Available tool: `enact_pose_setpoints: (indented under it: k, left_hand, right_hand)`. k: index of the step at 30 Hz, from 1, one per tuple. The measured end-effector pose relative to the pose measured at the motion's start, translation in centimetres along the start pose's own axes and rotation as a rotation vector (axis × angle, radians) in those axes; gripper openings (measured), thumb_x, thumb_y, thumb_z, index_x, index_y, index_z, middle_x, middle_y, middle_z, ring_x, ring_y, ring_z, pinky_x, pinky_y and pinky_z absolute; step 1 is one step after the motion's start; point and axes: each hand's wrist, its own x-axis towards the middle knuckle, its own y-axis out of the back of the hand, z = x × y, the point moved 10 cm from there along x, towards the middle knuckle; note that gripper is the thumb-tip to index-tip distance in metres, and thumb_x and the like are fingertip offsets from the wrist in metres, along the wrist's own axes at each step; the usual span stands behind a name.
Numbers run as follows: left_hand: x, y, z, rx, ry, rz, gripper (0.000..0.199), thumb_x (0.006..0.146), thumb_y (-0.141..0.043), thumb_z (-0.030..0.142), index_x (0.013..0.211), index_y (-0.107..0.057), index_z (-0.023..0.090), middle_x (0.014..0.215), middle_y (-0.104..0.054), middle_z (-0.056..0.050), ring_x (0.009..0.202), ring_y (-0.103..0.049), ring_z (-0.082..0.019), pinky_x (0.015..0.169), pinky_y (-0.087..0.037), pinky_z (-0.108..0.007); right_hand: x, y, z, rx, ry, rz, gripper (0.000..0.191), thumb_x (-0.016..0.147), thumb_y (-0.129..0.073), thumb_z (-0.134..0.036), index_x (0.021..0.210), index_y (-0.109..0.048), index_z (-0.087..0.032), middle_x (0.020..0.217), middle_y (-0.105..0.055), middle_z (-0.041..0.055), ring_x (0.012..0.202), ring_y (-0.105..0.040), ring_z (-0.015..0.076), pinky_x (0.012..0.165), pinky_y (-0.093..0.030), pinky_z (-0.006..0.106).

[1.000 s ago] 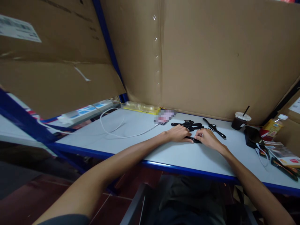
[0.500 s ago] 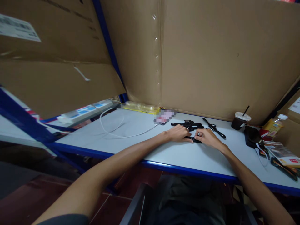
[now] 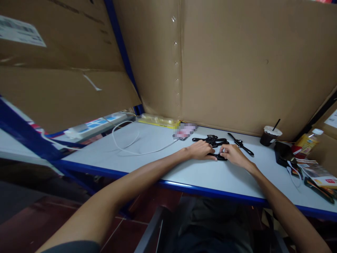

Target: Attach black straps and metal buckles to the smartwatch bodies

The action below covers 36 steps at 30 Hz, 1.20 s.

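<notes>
A black spokeshave [image 3: 221, 157] lies on the table between my hands, mostly covered by them. My left hand [image 3: 202, 150] is closed over its left handle and presses it to the tabletop. With fingertips drawn together, my right hand [image 3: 232, 153] grips at its middle and right part; whether a small piece is also pinched there I cannot tell. Just behind my hands, more black spokeshaves [image 3: 207, 139] lie overlapping. Another spokeshave [image 3: 240, 144] rests apart, slanting, to the right of them.
A phone with a blurred-out screen [image 3: 185, 131] is on a white cable [image 3: 142, 153]. Yellow packaging [image 3: 158, 121] lies along the back. At right stand a lidded cup [image 3: 270, 135], a black tray [image 3: 283, 154], a bottle [image 3: 306, 142] and packets [image 3: 317, 172]. Cardboard [image 3: 237, 63] walls the back.
My right hand has shifted very slightly at the spokeshave, showing a little more of its middle. My left hand stays where it was.
</notes>
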Motion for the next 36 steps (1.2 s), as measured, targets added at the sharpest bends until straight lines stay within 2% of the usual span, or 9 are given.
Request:
enact_pose_setpoints:
  k: [7,9,12,16,25,27,30,33,36]
  left_hand:
    - [0.0,0.1,0.1,0.033,-0.002,-0.001,0.056,0.102,-0.046,0.066,0.086,-0.073,0.019,0.081,-0.074,-0.008,0.063,-0.065,-0.018,0.056,-0.028,-0.028]
    - [0.0,0.1,0.1,0.041,-0.001,-0.008,0.057,0.102,-0.045,0.067,0.086,-0.073,0.019,0.081,-0.074,-0.008,0.064,-0.065,-0.018,0.055,-0.027,-0.029]
    - [0.1,0.0,0.1,0.034,-0.003,-0.019,0.059,0.103,-0.043,0.067,0.087,-0.073,0.019,0.082,-0.075,-0.009,0.064,-0.064,-0.018,0.056,-0.029,-0.029]
    - [0.0,-0.1,0.0,0.02,-0.005,-0.005,0.059,0.103,-0.042,0.067,0.087,-0.073,0.019,0.082,-0.075,-0.008,0.064,-0.064,-0.018,0.057,-0.03,-0.029]
    - [0.0,-0.2,0.0,0.052,0.002,-0.027,0.059,0.103,-0.043,0.068,0.088,-0.073,0.019,0.084,-0.075,-0.008,0.067,-0.066,-0.018,0.056,-0.027,-0.029]
    - [0.1,-0.1,0.1,0.057,0.001,-0.031,0.059,0.103,-0.042,0.067,0.089,-0.073,0.02,0.084,-0.076,-0.008,0.067,-0.066,-0.018,0.056,-0.028,-0.029]
    - [0.1,0.0,0.2,0.059,-0.003,-0.03,0.06,0.103,-0.041,0.068,0.089,-0.074,0.019,0.084,-0.075,-0.009,0.066,-0.066,-0.018,0.057,-0.029,-0.029]
    - [0.1,0.0,0.2,0.048,-0.001,-0.026,0.06,0.103,-0.042,0.068,0.088,-0.074,0.019,0.083,-0.076,-0.009,0.065,-0.065,-0.018,0.058,-0.03,-0.028]
    - [0.1,0.0,0.1,0.036,-0.005,-0.013,0.058,0.102,-0.044,0.067,0.088,-0.074,0.019,0.083,-0.075,-0.009,0.065,-0.065,-0.018,0.057,-0.029,-0.028]
  right_hand:
    - [-0.1,-0.2,-0.4,0.021,0.031,0.013,0.008,0.087,-0.07,-0.024,0.08,-0.071,-0.022,0.073,-0.067,-0.0009,0.067,-0.057,0.015,0.063,-0.033,0.026]
    - [0.1,-0.2,-0.1,0.03,0.018,0.037,0.004,0.086,-0.07,-0.019,0.088,-0.071,-0.022,0.075,-0.068,-0.0015,0.069,-0.058,0.0151,0.064,-0.033,0.026]
    - [0.2,0.1,0.9,0.032,-0.046,0.072,0.016,0.083,-0.073,-0.017,0.098,-0.069,-0.022,0.079,-0.07,-0.0012,0.071,-0.06,0.0156,0.064,-0.034,0.026]
    - [0.2,0.0,0.9,-0.005,-0.048,0.033,0.001,0.087,-0.07,-0.021,0.088,-0.071,-0.022,0.073,-0.069,-0.0007,0.069,-0.059,0.0162,0.065,-0.034,0.027]
    - [0.0,-0.4,-0.3,0.003,0.014,0.008,0.008,0.087,-0.07,-0.025,0.08,-0.073,-0.023,0.075,-0.069,-0.0006,0.069,-0.059,0.0155,0.064,-0.033,0.027]
    - [0.1,-0.3,-0.1,0.002,0.01,0.027,0.004,0.086,-0.071,-0.02,0.086,-0.072,-0.023,0.078,-0.069,-0.001,0.071,-0.059,0.0155,0.065,-0.034,0.027]
    - [0.2,0.1,0.5,0.007,-0.022,0.057,0.018,0.083,-0.073,-0.015,0.098,-0.07,-0.023,0.081,-0.07,-0.0015,0.073,-0.06,0.0157,0.066,-0.034,0.026]
    - [0.2,0.1,0.9,-0.04,-0.064,0.053,0.008,0.086,-0.073,-0.021,0.092,-0.069,-0.022,0.078,-0.069,-0.0007,0.071,-0.06,0.0164,0.064,-0.033,0.026]
    - [0.1,-0.1,0.5,-0.056,-0.032,0.035,0.002,0.089,-0.07,-0.022,0.09,-0.071,-0.023,0.074,-0.068,-0.0011,0.068,-0.058,0.016,0.064,-0.032,0.026]
